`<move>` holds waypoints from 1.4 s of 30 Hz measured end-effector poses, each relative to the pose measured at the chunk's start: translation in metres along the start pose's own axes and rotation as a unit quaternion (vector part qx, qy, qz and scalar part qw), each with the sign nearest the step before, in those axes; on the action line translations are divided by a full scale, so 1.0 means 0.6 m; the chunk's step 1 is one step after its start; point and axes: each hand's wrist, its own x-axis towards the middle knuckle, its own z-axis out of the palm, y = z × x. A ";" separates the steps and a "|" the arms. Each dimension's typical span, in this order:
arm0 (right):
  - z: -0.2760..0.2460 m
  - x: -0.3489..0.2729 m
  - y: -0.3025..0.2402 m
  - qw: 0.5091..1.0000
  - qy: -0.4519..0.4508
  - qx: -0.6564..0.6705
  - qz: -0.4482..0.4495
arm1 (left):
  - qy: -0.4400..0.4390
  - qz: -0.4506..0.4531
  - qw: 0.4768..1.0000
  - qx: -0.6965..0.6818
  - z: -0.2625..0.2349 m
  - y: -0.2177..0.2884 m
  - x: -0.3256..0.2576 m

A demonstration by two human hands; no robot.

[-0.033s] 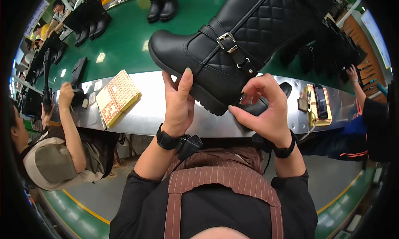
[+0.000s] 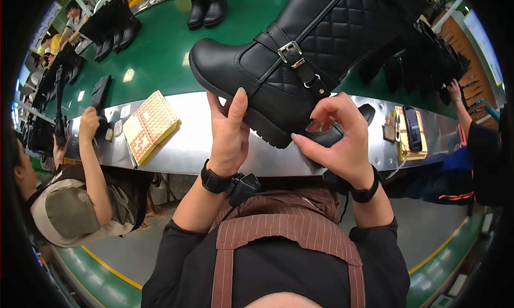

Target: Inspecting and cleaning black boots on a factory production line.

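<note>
A black ankle-strap boot [image 2: 273, 72] with a quilted shaft and silver buckles is held up, tilted, its toe to the left. My left hand [image 2: 231, 131] is closed on it from below, with the thumb up against its side and the fingers under the arch, partly hidden by the sole. At the heel, my right hand [image 2: 345, 139] is curled, thumb tip on the heel's lower edge and fingertips against the back of the boot. Behind that hand, a second black boot [image 2: 326, 138] lies on the metal ledge, mostly covered.
A yellow pad of round red stickers [image 2: 152, 127] lies on the metal ledge [image 2: 198, 142]. A phone [image 2: 412, 128] rests on another pad to the right. Several black boots stand on the green belt [image 2: 160, 51]. Co-workers sit at left [image 2: 75, 201] and right [image 2: 482, 147].
The boot and both my hands have shifted very slightly left, with the same hold. The co-worker's hand at left has moved a little.
</note>
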 end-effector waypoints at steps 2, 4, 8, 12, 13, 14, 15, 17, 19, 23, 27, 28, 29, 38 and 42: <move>0.001 0.001 -0.003 1.000 0.008 -0.026 -0.007 | 0.001 -0.005 1.000 -0.003 -0.004 -0.008 -0.005; 0.000 0.003 -0.002 0.998 0.020 -0.052 -0.018 | 0.001 -0.008 1.000 -0.008 0.000 -0.017 -0.011; -0.001 0.006 -0.008 0.993 0.039 -0.110 0.008 | 0.022 0.051 0.998 0.012 0.012 -0.031 -0.014; -0.003 0.018 -0.010 0.993 0.043 -0.112 -0.004 | 0.053 0.074 0.996 -0.022 0.020 -0.026 -0.017; -0.010 0.021 -0.011 0.995 0.014 -0.096 0.011 | 0.053 0.074 0.996 -0.019 0.016 -0.023 -0.016; -0.016 0.021 -0.010 0.996 -0.014 -0.079 0.025 | 0.036 0.009 0.998 -0.051 0.008 -0.020 -0.013; -0.019 0.022 -0.007 0.997 -0.014 -0.075 0.022 | 0.019 -0.053 0.995 -0.084 0.001 -0.017 -0.007; -0.022 0.022 -0.002 0.996 -0.078 0.026 -0.027 | 0.012 -0.090 0.990 -0.103 -0.007 -0.026 -0.002; -0.021 0.017 -0.002 0.994 -0.051 -0.008 -0.097 | -0.046 -0.194 0.959 -0.202 -0.004 -0.024 -0.002; 0.011 0.001 -0.006 0.994 0.002 -0.006 -0.113 | -0.044 -0.208 0.934 -0.286 -0.016 -0.041 0.003; 0.033 0.002 -0.002 0.993 0.011 -0.003 -0.119 | -0.042 -0.205 0.924 -0.320 -0.021 -0.041 0.003; 0.034 0.002 -0.001 0.993 0.010 -0.003 -0.119 | -0.033 -0.201 0.924 -0.322 -0.018 -0.037 0.000; 0.034 0.002 -0.001 0.993 0.005 -0.007 -0.121 | -0.024 -0.198 0.924 -0.325 -0.015 -0.035 -0.002; 0.026 0.005 -0.008 0.989 -0.078 -0.052 -0.115 | -0.016 -0.149 0.928 -0.341 -0.047 -0.034 -0.002; -0.067 -0.004 0.019 0.989 0.013 -0.130 0.065 | 0.003 -0.181 0.901 -0.394 -0.106 -0.034 0.012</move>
